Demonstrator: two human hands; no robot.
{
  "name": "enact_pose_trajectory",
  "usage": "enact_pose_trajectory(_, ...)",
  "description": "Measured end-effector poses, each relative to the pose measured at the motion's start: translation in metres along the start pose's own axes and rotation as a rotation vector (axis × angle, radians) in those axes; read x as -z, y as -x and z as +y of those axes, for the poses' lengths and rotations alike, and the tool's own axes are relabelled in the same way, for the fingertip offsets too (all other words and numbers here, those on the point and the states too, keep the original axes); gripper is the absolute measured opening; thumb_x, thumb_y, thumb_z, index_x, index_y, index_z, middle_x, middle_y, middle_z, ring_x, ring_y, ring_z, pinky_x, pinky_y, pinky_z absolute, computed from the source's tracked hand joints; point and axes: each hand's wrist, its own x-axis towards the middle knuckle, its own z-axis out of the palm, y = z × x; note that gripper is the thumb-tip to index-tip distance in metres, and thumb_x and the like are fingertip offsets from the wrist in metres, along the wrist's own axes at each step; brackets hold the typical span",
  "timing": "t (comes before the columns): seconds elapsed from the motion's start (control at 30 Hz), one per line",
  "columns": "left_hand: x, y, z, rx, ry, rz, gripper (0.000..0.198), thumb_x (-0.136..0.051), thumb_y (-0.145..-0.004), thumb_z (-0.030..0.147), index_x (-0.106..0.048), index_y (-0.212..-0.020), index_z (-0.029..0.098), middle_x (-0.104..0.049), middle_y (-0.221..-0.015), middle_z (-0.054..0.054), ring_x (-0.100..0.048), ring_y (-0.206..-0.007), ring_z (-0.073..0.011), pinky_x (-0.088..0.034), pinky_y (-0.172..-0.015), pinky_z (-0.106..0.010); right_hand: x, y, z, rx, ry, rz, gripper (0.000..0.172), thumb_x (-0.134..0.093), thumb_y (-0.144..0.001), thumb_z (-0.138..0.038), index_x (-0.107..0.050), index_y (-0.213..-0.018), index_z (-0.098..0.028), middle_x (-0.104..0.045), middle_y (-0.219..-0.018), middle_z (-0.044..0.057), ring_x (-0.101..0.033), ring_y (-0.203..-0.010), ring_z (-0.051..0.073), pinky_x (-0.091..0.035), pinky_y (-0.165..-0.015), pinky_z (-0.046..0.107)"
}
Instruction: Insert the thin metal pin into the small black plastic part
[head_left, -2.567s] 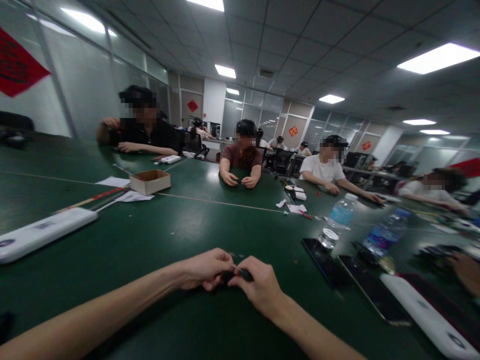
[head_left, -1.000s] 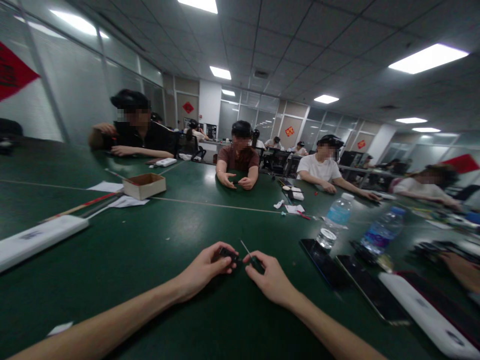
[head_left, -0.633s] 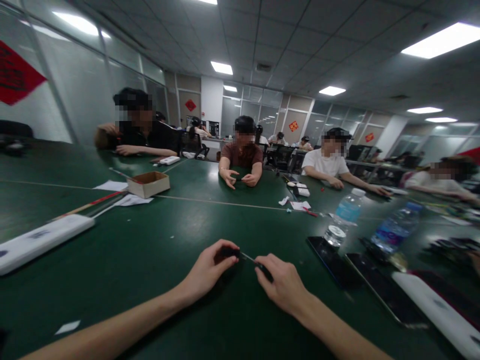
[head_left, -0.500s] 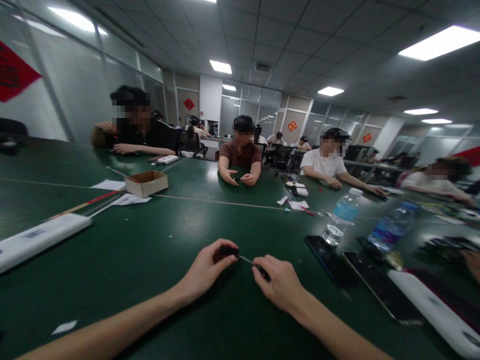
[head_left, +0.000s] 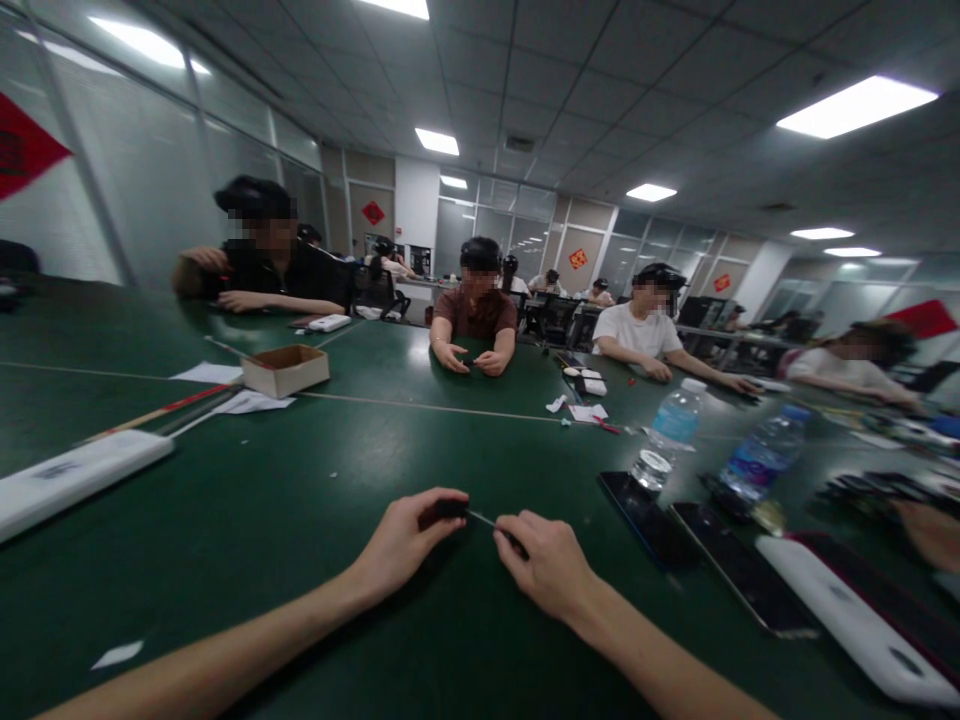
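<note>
My left hand curls its thumb and fingers around a small black object, mostly covered by the fingers, so its kind cannot be made out. My right hand is closed on the dark handle of what looks like a screwdriver. Its thin metal shaft points left to the black object. Whether the tip touches that object is too small to tell. Both hands are just above the green table, close together.
On the right are a water bottle, a second bottle, dark phones and a white case. To the left lie an open cardboard box and a long white case. Several people sit around the table.
The camera view has turned slightly, so the surroundings appear a little further left. Both hands keep nearly the same pose, with the shaft still between them.
</note>
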Motion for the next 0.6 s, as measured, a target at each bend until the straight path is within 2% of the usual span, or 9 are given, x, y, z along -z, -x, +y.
enact_pose_trajectory(0.17,0.001,0.002,-0.001,-0.071,-0.229,0.042,0.03,-0.058,-0.081,0.033,-0.064,-0.109,0.025,-0.069,-0.103,-0.003,-0.062,-0.09,-0.0209,-0.046,-0.08,-0.032,-0.002,0.001,0.003,0.018,-0.006,-0.018,0.024,-0.041,-0.094,-0.03,-0.062,-0.102,-0.022,-0.06,-0.077,0.003,-0.053,-0.064,0.013,-0.038,-0.061,0.026)
enact_pose_trajectory(0.27,0.001,0.003,-0.001,-0.096,-0.293,0.036,0.028,-0.058,-0.081,0.032,-0.065,-0.108,0.025,-0.069,-0.1,-0.002,-0.062,-0.086,-0.0201,-0.045,-0.076,-0.029,-0.002,0.002,0.004,0.032,-0.007,-0.026,0.023,-0.042,-0.093,-0.03,-0.062,-0.099,-0.021,-0.06,-0.076,0.002,-0.054,-0.064,0.014,-0.039,-0.061,0.026)
enact_pose_trajectory(0.4,0.001,0.004,0.002,-0.067,-0.25,-0.014,0.026,-0.055,-0.083,0.032,-0.063,-0.106,0.023,-0.07,-0.085,-0.001,-0.062,-0.074,-0.0178,-0.044,-0.066,-0.026,-0.002,0.002,0.005,0.039,-0.045,-0.027,0.023,-0.042,-0.093,-0.03,-0.062,-0.098,-0.02,-0.062,-0.076,0.002,-0.055,-0.064,0.013,-0.04,-0.062,0.025)
enact_pose_trajectory(0.6,0.0,0.005,0.009,-0.065,-0.128,-0.044,0.025,-0.051,-0.085,0.031,-0.06,-0.105,0.019,-0.067,-0.079,-0.001,-0.062,-0.07,-0.0161,-0.046,-0.067,-0.026,0.002,0.003,0.004,0.038,-0.121,0.0,0.024,-0.042,-0.092,-0.03,-0.063,-0.097,-0.02,-0.063,-0.077,0.003,-0.056,-0.064,0.014,-0.041,-0.063,0.026)
